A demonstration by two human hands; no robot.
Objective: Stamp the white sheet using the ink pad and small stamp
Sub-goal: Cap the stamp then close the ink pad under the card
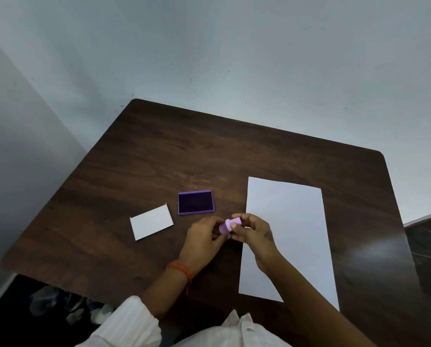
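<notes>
— Holding what?
— I see both hands, left hand [204, 237] and right hand [253, 232], pinching the small stamp [230, 224] just below the open ink pad [196, 203], at the white sheet's [288, 236] left edge.

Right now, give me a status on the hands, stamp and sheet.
Both hands, left and right, hold the stamp above the table. Ink pad open. Sheet shows no marks. Nothing in the way.
</notes>
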